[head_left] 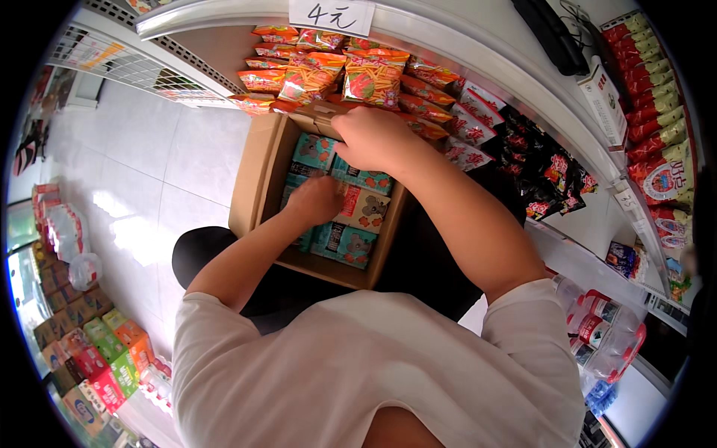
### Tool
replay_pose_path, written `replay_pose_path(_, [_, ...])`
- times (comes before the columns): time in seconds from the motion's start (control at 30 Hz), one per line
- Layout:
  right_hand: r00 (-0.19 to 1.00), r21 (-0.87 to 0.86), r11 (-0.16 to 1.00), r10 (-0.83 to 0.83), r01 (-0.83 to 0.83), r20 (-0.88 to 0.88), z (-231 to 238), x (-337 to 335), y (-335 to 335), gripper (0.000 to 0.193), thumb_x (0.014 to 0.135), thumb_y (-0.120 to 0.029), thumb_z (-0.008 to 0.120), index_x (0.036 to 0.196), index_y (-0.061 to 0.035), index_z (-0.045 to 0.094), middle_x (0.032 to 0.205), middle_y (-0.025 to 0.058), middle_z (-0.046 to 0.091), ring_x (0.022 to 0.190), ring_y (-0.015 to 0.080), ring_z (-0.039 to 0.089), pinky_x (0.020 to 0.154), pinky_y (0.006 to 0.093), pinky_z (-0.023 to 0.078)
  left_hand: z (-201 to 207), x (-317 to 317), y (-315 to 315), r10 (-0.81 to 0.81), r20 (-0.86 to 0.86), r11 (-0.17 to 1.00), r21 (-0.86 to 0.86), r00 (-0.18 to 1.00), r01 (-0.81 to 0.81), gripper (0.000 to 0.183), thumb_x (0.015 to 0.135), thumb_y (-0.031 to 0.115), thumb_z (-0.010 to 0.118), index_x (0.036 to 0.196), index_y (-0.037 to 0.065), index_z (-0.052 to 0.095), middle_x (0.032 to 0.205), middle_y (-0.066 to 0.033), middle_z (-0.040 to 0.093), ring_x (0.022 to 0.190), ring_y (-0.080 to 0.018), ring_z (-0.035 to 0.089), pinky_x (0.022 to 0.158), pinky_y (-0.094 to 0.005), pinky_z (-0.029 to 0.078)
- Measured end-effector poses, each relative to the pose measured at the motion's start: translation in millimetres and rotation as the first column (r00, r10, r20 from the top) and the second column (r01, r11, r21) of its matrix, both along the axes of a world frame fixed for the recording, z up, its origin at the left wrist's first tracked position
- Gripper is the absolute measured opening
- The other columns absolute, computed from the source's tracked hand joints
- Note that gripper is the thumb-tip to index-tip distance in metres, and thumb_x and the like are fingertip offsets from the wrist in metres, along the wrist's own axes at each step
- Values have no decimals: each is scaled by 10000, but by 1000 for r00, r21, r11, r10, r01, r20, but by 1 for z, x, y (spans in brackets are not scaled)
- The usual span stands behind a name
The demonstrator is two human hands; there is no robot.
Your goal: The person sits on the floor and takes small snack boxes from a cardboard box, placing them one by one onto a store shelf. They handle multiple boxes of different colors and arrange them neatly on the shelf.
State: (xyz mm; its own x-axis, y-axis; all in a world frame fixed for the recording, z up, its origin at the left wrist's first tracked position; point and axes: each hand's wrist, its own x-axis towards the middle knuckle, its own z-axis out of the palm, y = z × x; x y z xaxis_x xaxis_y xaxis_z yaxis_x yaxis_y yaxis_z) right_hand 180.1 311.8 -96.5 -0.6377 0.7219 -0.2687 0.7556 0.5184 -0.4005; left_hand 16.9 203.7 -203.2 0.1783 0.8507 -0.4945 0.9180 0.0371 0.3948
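An open brown cardboard box [254, 175] is seen below the shelf of orange snack bags [328, 71], filled with flat teal packets [345, 243]. The right hand [373, 138] is laid over the far packets, fingers curled; its grasp cannot be told. The left hand [315, 200] is pressed among the packets, fingertips hidden.

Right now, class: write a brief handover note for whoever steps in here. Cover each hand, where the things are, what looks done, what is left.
Left hand: down inside the cardboard box, resting on the teal snack packets; grip hidden.
Right hand: over the box's far end, on a packet; grip unclear.
Box sits below a shelf of orange snack bags.
Done: box open.
Left: packets still fill the box.
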Motion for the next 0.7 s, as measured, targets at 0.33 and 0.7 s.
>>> replay_pose_path(0.33, [991, -51, 992, 114, -118, -73, 1, 8, -5, 376, 884, -330, 743, 1101, -28, 688, 1041, 183, 720, 992, 379, 706, 847, 478, 572, 41, 2, -3, 29, 324, 997, 55, 946, -49, 264, 794, 133, 801, 788, -1, 573, 819, -223, 644, 788, -423, 661, 688, -481, 518])
replay_pose_path(0.7, [934, -947, 312, -307, -80, -180, 46, -10, -41, 536, 897, -217, 798, 1344, -51, 553, 1228, 113, 685, 1112, 175, 694, 785, 384, 623, 140, -93, 9, 395, 883, 872, -272, 255, -407, 173, 928, 43, 715, 1037, 68, 583, 918, -30, 672, 855, -103, 642, 717, -271, 514])
